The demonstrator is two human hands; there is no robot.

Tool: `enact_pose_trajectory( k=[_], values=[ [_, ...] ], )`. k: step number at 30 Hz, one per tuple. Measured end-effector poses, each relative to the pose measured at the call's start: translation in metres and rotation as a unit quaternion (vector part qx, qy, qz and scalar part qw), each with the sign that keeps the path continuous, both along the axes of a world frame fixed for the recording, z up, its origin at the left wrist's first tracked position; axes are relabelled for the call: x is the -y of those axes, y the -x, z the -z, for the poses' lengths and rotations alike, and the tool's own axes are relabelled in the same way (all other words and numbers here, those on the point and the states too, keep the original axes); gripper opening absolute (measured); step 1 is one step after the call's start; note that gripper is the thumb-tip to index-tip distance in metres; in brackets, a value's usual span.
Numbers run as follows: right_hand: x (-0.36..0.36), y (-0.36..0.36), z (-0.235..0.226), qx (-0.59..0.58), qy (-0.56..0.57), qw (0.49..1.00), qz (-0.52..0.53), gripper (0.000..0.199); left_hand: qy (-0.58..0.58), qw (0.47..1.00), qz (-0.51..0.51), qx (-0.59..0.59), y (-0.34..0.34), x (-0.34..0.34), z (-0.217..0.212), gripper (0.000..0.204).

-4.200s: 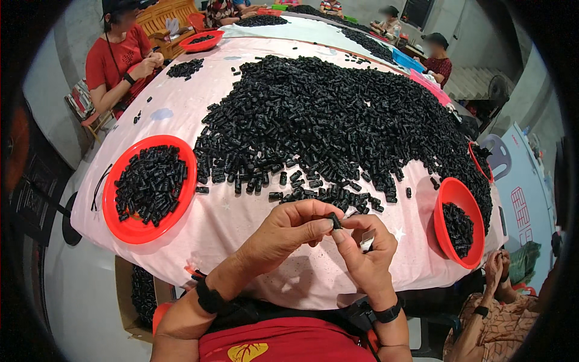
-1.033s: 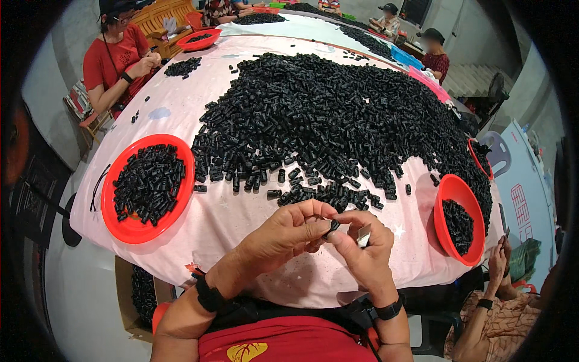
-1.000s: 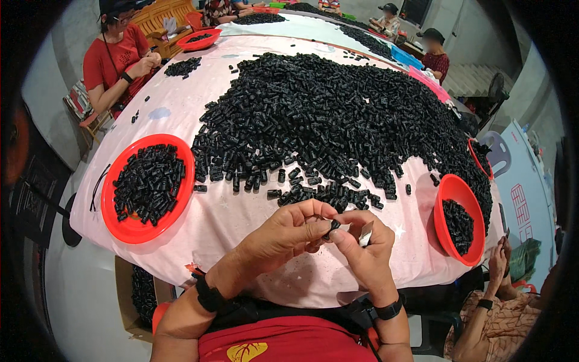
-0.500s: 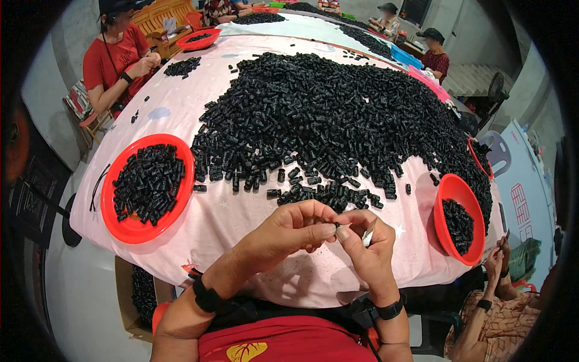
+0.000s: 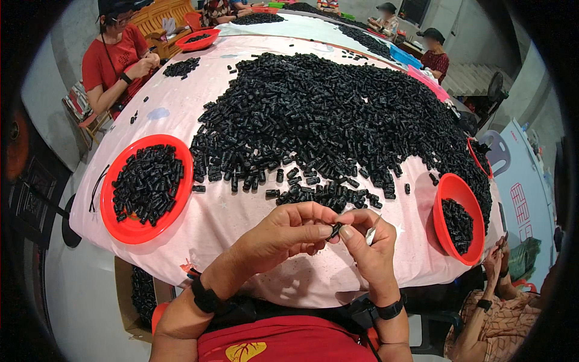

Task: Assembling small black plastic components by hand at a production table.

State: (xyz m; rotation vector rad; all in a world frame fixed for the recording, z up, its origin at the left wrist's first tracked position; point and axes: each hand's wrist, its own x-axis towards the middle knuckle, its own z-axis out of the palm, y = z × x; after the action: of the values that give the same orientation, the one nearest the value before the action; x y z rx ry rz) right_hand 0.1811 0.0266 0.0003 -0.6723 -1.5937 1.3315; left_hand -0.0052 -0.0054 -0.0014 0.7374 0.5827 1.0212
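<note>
- Lower edge: own torso in a red shirt (image 5: 274, 344), cut off by the frame; both forearms enter from there, each with a dark wristband.
- Left hand (image 5: 283, 232): fingers curled, thumb and forefinger pinched on a small black piece (image 5: 335, 230). Most of the piece is hidden by the fingertips; its shape cannot be made out.
- Right hand (image 5: 368, 250): fingertips meet the same piece from the other side; a thin pale sliver (image 5: 373, 229) sticks up between its fingers, too small to identify.
- The piece is held in the air over the near edge of the table (image 5: 241, 217), just short of the heap.
- Table cover: pale pink cloth, smooth, draped over the rounded near edge. A bare strip of cloth lies between hands and heap.
- Left: red round tray (image 5: 123, 226), shallow, holding short black cylinders; its rim lies at the table's left edge.
- Right: second red tray (image 5: 453, 196), tilted, partly filled, overhanging the right edge.
- Below the table on the left: cardboard box (image 5: 129, 301), half hidden by the cloth.
- Centre: large heap of black parts (image 5: 338, 120), matte, short and tubular, covering most of the table.
- Lower right: another person's hands (image 5: 497, 259) and patterned sleeve, cut by the rim.
- Far left: seated person in red (image 5: 111, 60) working at a small pile. Far tables and people are blurred.
</note>
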Motion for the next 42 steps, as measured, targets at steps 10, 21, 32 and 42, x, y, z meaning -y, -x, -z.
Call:
enact_pose_trajectory(
  k=[10, 21, 32, 42],
  values=[
    [0.004, -0.004, -0.006, 0.189, -0.128, 0.971, 0.066, 0.024, 0.017, 0.999, 0.001, 0.038, 0.002, -0.001, 0.001, 0.034],
    [-0.001, -0.001, 0.002, 0.254, -0.189, 0.945, 0.082, 0.038, -0.009, 0.999, 0.002, 0.038, -0.001, -0.001, 0.003, 0.033],
    [0.0, 0.001, -0.003, 0.282, -0.236, 0.925, 0.099, 0.036, -0.006, 0.999, -0.015, 0.028, -0.001, -0.001, 0.003, 0.03],
    [-0.002, 0.0, -0.001, 0.289, -0.256, 0.918, 0.09, 0.034, -0.016, 0.999, -0.023, 0.03, 0.0, -0.002, 0.01, 0.029]
  ],
)
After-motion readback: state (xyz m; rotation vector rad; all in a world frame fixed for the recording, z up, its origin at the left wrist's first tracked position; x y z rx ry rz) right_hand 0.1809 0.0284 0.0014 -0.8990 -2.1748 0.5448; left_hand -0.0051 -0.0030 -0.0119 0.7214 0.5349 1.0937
